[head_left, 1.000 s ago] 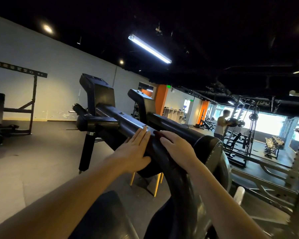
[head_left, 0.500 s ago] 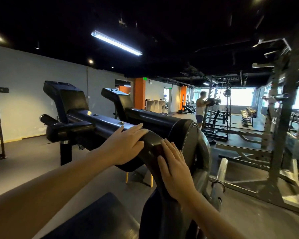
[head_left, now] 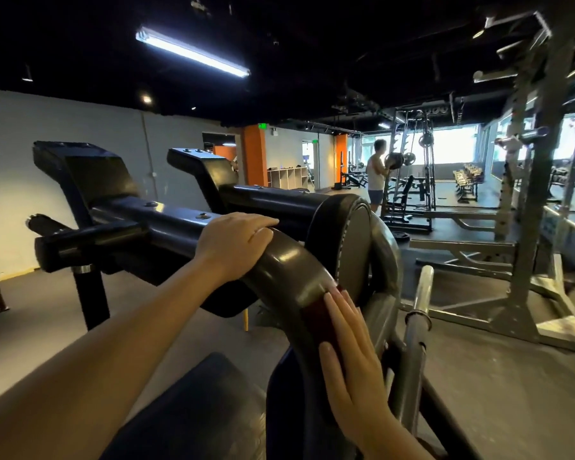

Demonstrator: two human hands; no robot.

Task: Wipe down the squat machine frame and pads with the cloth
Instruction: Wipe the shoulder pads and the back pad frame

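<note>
Under the flat right hand [head_left: 349,356], the limp cloth [head_left: 322,318] likely needs palm pressure; left hand [head_left: 236,247] rests relaxed over the pad [head_left: 289,270].

A person [head_left: 375,175] stands beside a cable machine [head_left: 429,180], a strip light [head_left: 193,53] overhead.

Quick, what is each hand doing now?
Left hand: open, rests on the shoulder pad.
Right hand: open, fingers press the cloth flat on that pad.
</note>
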